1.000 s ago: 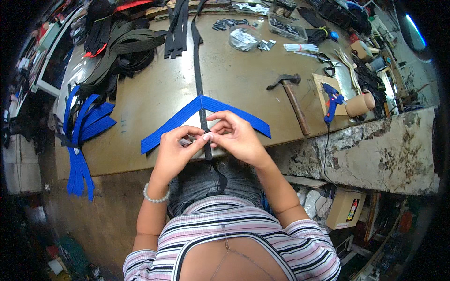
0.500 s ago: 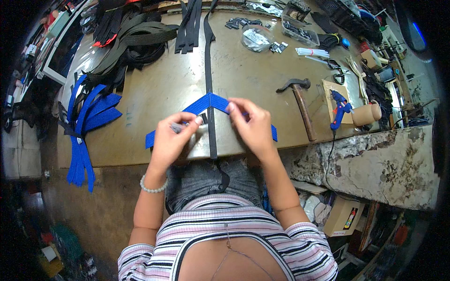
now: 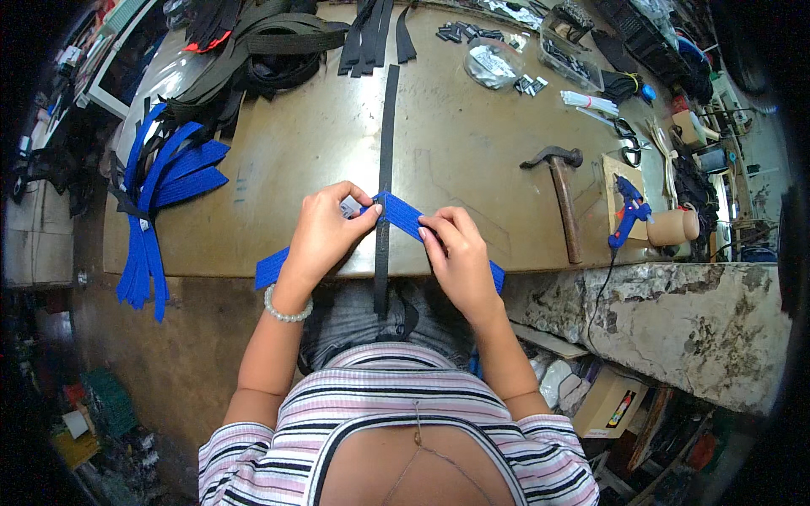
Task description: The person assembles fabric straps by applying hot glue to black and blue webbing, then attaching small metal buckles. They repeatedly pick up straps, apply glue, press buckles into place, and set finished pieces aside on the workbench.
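A blue webbing strap (image 3: 403,217) is folded to a peak in front of me, its ends slanting down to both sides near the table's front edge. My left hand (image 3: 332,234) is closed, thumb and fingertips pinching the strap by the peak. A small pale grey piece (image 3: 349,206) sticks out between its fingers; its kind is unclear. On the right slope, my right hand (image 3: 461,257) pinches the blue strap between thumb and fingers. A narrow black strap (image 3: 388,126) runs lengthwise under the peak and over the front edge.
A hammer (image 3: 564,198) lies right of my hands, beside a blue glue gun (image 3: 629,215) and a cardboard roll (image 3: 673,228). Blue straps (image 3: 181,173) and dark webbing coils (image 3: 283,59) fill the left side. Small buckles (image 3: 468,32) and a plastic container (image 3: 569,63) stand at the back.
My left hand has moved from beside the black strap to the peak of the blue strap. The black strap's far end now lies on the table, apart from the bundle behind.
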A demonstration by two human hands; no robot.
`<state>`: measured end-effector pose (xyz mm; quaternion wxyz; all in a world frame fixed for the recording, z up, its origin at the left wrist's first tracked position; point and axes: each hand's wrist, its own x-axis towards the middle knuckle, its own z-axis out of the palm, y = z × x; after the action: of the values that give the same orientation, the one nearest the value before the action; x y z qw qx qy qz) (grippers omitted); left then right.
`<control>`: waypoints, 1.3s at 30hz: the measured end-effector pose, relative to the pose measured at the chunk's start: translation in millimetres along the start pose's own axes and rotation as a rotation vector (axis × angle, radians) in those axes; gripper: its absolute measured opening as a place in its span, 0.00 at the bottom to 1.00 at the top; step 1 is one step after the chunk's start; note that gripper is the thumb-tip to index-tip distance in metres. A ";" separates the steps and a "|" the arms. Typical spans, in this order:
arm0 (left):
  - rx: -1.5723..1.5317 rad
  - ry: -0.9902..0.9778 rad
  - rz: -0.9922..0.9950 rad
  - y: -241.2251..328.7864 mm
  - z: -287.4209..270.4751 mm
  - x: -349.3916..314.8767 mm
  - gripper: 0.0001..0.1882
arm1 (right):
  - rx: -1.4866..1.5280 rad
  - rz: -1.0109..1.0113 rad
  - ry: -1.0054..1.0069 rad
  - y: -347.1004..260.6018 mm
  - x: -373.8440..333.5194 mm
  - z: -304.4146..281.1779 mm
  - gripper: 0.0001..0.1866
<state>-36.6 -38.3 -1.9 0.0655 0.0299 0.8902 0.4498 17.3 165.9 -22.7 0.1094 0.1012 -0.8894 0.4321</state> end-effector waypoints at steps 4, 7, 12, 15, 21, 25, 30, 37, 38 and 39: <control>-0.135 0.039 0.086 -5.4 -0.8 -1.6 0.11 | 0.056 0.016 -0.083 -7.8 2.6 -13.6 0.12; -0.133 0.047 0.095 -9.4 0.7 -2.1 0.11 | 0.061 -0.150 -0.324 -17.1 -2.6 -29.4 0.17; -0.118 0.086 0.195 -13.9 4.6 -3.0 0.09 | -0.122 -0.460 -0.444 -31.7 -19.7 -8.4 0.25; -0.096 0.079 0.175 -14.9 5.6 -3.9 0.08 | -0.067 -0.422 -0.438 -23.8 -10.8 7.0 0.18; -0.117 0.077 0.180 -17.7 4.8 -5.5 0.08 | 0.081 -0.400 -0.329 -3.4 60.4 -0.8 0.16; -0.125 0.068 0.211 -19.8 4.0 -5.4 0.08 | 0.415 0.316 -0.538 -1.2 95.1 2.3 0.04; -0.165 0.070 0.194 -19.4 4.3 -6.7 0.08 | 0.365 0.264 -0.528 -2.7 100.4 8.0 0.04; -0.145 0.096 0.208 -18.4 7.6 -7.0 0.09 | 0.341 0.266 -0.515 -5.2 100.0 9.5 0.05; -0.118 0.112 0.221 -17.6 9.2 -7.5 0.10 | 0.328 0.262 -0.521 -5.7 100.8 8.8 0.06; -0.090 0.129 0.233 -16.7 10.5 -8.2 0.11 | 0.315 0.257 -0.528 -6.1 102.8 8.7 0.07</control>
<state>-26.9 -40.8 -20.8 -0.0433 0.1010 0.8620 0.4948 -80.2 146.6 5.6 -0.1972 0.1120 -0.8149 0.5334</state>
